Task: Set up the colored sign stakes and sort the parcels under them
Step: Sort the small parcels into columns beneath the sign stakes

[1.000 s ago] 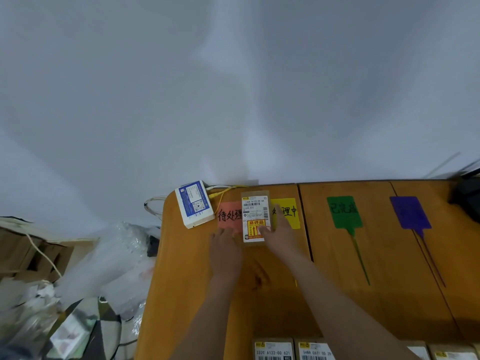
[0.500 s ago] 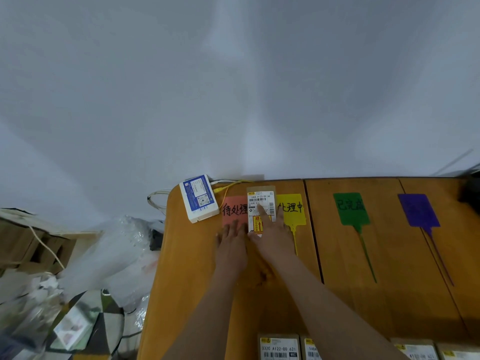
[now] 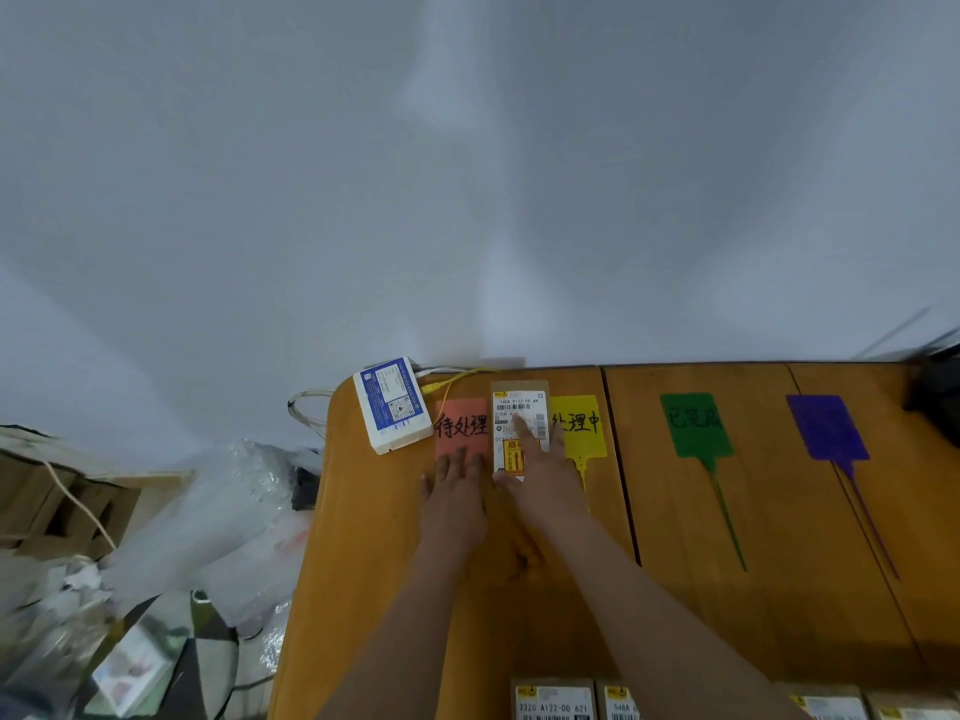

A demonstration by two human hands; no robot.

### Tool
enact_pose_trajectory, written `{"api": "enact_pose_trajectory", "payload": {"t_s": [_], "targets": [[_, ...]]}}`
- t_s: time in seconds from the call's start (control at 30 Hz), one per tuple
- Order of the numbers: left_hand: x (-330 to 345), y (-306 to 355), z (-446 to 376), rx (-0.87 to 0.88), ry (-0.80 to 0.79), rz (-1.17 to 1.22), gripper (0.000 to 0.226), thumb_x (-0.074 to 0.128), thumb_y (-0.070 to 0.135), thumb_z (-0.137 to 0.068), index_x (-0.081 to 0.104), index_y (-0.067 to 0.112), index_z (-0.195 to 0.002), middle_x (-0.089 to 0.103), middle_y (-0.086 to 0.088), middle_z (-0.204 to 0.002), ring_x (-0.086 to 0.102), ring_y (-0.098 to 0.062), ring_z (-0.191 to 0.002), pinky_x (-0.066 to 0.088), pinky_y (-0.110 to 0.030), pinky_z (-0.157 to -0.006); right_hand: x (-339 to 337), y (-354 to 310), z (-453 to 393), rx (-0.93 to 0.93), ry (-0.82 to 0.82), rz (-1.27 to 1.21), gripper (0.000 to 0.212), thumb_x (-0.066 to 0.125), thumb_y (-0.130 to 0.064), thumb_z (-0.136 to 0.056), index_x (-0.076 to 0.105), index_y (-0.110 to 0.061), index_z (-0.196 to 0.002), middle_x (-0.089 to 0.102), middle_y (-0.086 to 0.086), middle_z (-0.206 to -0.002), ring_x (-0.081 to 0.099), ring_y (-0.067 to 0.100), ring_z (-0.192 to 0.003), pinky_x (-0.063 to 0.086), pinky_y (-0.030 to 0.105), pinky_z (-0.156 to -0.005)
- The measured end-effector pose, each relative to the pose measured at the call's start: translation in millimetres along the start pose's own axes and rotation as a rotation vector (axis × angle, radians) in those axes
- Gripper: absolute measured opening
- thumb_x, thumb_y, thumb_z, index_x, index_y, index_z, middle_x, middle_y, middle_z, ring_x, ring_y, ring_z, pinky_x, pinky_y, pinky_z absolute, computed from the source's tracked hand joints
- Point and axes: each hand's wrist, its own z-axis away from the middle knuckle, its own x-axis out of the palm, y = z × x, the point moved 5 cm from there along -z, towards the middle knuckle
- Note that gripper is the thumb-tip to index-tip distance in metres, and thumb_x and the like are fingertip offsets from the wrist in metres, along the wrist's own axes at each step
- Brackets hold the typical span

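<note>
Both hands' fingers [image 3: 524,439] flat on parcel [image 3: 519,407]

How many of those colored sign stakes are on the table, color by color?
Red sign stake: 1
Yellow sign stake: 1
Green sign stake: 1
Purple sign stake: 1
Total: 4

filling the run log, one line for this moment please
step: placing parcel | position: between red sign and yellow sign | left hand: flat on table | right hand: fingers pressing parcel
</note>
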Motion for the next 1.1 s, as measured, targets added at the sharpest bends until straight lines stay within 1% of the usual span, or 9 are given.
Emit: {"api": "enact_pose_trajectory", "payload": {"t_s": [0.17, 0.4, 0.53, 0.7, 0.8, 0.9, 1.0, 1.03, 1.1], "targets": [[-17.2, 10.6, 14.5, 0.011, 0.075, 0.101, 0.071, 0.045, 0.012, -0.094, 0.012, 0.025, -0.156, 0.01, -0.006, -0.163, 0.006, -0.027, -0.151, 0.014, -0.054, -0.12, -18.3, 2.9, 7.4, 0.028, 0.063, -0.127, 0.095, 0.055, -0.065, -0.084, -0.01, -0.048, -0.151, -0.01, 0.015, -0.163, 0.008, 0.037, -0.15, 0.01, 0.059, -0.116], [-43.8, 30.6, 75.8, -0.108, 0.067, 0.508, 0.054, 0.044, 0.01, -0.095, 0.034, 0.018, -0.147, 0.037, -0.015, -0.148, 0.039, -0.035, -0.133, 0.038, -0.042, -0.105, -52.1, 17.8, 67.1, 0.213, 0.076, -0.344, 0.072, 0.04, -0.053, -0.099, 0.012, -0.022, -0.157, 0.018, 0.013, -0.162, 0.022, 0.033, -0.147, 0.031, 0.047, -0.115], [-30.3, 32.2, 130.5, -0.332, -0.096, 0.776, 0.052, 0.043, 0.013, -0.098, 0.034, 0.012, -0.149, 0.045, -0.015, -0.146, 0.055, -0.03, -0.12, 0.049, -0.035, -0.095, -52.2, 29.3, 132.4, 0.407, -0.053, -0.398, 0.056, 0.035, -0.038, -0.105, 0.038, 0.001, -0.145, 0.051, 0.02, -0.139, 0.051, 0.035, -0.124, 0.043, 0.037, -0.097], [12.1, 25.5, 208.2, -0.577, -0.245, 0.969, 0.045, 0.039, 0.011, -0.101, 0.037, 0.005, -0.145, 0.046, -0.017, -0.144, 0.044, -0.035, -0.131, 0.039, -0.042, -0.106, -12.5, 47.7, 226.1, 0.563, -0.253, -0.531, 0.049, 0.034, -0.036, -0.105, 0.045, 0.001, -0.136, 0.055, 0.009, -0.088, 0.057, 0.024, -0.088, 0.049, 0.04, -0.091], [34.7, 21.6, 242.1, -0.666, -0.343, 1.093, 0.034, 0.041, 0.018, -0.1, 0.051, 0.003, -0.129, 0.058, -0.016, -0.124, 0.052, -0.033, -0.12, 0.041, -0.048, -0.107, 6.1, 58.6, 253.0, 0.598, -0.262, -0.575, 0.043, 0.036, -0.028, -0.104, 0.043, 0.0, -0.135, 0.056, 0.013, -0.099, 0.06, 0.03, -0.105, 0.049, 0.042, -0.095], [48.4, 20.7, 260.7, -0.699, -0.404, 1.203, 0.024, 0.041, 0.021, -0.099, 0.055, 0.003, -0.106, 0.061, -0.012, -0.106, 0.055, -0.031, -0.113, 0.042, -0.046, -0.106, 16.5, 62.8, 259.1, 0.622, -0.262, -0.588, 0.044, 0.037, -0.01, -0.098, 0.041, 0.005, -0.139, 0.052, 0.014, -0.099, 0.05, 0.021, -0.071, 0.041, 0.035, -0.067], [52.6, 26.3, 268.8, -0.615, -0.488, 1.229, 0.023, 0.041, 0.017, -0.098, 0.058, 0.006, -0.087, 0.064, -0.01, -0.086, 0.061, -0.028, -0.094, 0.047, -0.041, -0.097, 21.7, 63.2, 257.8, 0.63, -0.264, -0.612, 0.046, 0.035, -0.005, -0.096, 0.041, 0.0, -0.141, 0.053, 0.017, -0.134, 0.059, 0.027, -0.101, 0.052, 0.043, -0.077], [53.6, 26.9, 269.1, -0.589, -0.502, 1.225, 0.023, 0.042, 0.017, -0.096, 0.059, 0.007, -0.085, 0.066, -0.011, -0.084, 0.062, -0.03, -0.096, 0.047, -0.044, -0.1, 23.3, 63.9, 255.7, 0.639, -0.255, -0.627, 0.047, 0.035, -0.006, -0.096, 0.041, -0.002, -0.143, 0.051, 0.016, -0.137, 0.057, 0.03, -0.111, 0.049, 0.041, -0.077], [57.1, 23.8, 265.9, -0.573, -0.504, 1.2, 0.023, 0.044, 0.02, -0.093, 0.062, 0.007, -0.086, 0.069, -0.012, -0.094, 0.061, -0.033, -0.11, 0.042, -0.05, -0.107, 27.8, 64.9, 250.9, 0.644, -0.256, -0.636, 0.047, 0.037, -0.006, -0.095, 0.041, -0.004, -0.142, 0.056, 0.014, -0.124, 0.057, 0.03, -0.104, 0.045, 0.037, -0.077]]}}
